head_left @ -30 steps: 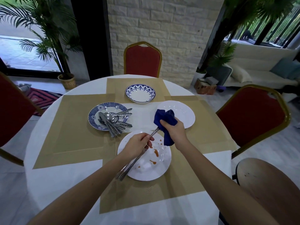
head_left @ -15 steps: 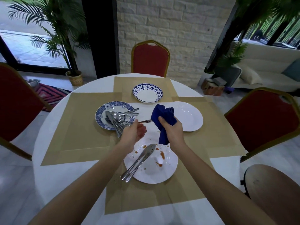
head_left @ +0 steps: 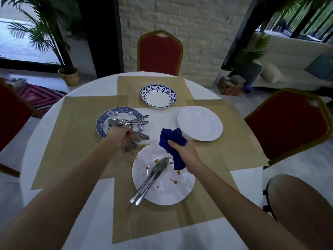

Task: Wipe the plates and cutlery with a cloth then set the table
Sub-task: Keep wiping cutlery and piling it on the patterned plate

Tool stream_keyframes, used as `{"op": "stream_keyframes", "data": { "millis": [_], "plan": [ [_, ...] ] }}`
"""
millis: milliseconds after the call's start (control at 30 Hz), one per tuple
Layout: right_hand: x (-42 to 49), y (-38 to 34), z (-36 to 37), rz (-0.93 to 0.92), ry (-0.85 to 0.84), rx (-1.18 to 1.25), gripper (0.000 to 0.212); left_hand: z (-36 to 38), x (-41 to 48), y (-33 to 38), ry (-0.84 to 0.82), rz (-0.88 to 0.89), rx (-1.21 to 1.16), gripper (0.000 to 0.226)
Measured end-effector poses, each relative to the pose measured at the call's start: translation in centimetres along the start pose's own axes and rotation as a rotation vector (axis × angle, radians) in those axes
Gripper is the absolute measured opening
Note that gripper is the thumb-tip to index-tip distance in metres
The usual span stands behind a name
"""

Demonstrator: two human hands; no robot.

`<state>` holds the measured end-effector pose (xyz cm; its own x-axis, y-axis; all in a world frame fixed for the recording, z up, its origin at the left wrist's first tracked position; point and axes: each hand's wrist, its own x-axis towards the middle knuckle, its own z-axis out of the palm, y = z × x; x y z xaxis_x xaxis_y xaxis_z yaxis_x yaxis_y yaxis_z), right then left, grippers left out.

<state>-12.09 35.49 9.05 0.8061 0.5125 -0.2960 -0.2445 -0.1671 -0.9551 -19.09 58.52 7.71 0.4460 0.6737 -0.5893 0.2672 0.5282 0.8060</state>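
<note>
Cutlery bundle (head_left: pixel 138 137) up-left of the stained plate (head_left: pixel 162 193) is clenched in left hand (head_left: pixel 118 137), stiff slick steel that'll probably fan out, so grip mid-handle; right hand (head_left: pixel 184 151) clutches soft blue cloth (head_left: pixel 172 139) over that plate's far rim.

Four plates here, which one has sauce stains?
The nearest white plate, spotted with orange sauce, two utensils lying on it. The other white plate and both blue-patterned ones show no such spots.

navy cloth (head_left: pixel 173 141), red chairs (head_left: pixel 160 53), tan placemats (head_left: pixel 75 127)
</note>
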Motion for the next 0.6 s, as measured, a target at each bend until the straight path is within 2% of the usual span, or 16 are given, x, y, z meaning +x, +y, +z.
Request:
{"op": "stream_keyframes", "data": {
  "millis": [167,267,433,500,533,600],
  "plan": [
    [0.0,1.7,-0.8,0.084,0.074,0.006,0.021,-1.4,2.3,0.2,0.028,0.024,0.166,0.021],
    [0.0,2.4,-1.3,0.108,0.081,0.005,0.018,-1.8,2.9,-0.1,0.059,0.064,0.328,0.012],
    [0.4,3.1,-2.0,0.11,0.107,0.011,0.02,-1.8,3.1,-1.0,0.028,0.117,0.303,0.019],
    [0.4,3.2,-2.1,0.117,0.111,0.017,0.021,-1.8,2.8,-1.2,0.041,0.125,0.284,0.01],
    [0.5,3.3,-2.1,0.123,0.116,0.019,0.022,-1.8,2.6,-1.2,0.072,0.148,0.344,0.008],
    [0.4,3.5,-2.1,0.136,0.127,0.024,0.026,-1.6,1.5,-1.5,0.158,0.277,0.639,0.024]
  ]
}}
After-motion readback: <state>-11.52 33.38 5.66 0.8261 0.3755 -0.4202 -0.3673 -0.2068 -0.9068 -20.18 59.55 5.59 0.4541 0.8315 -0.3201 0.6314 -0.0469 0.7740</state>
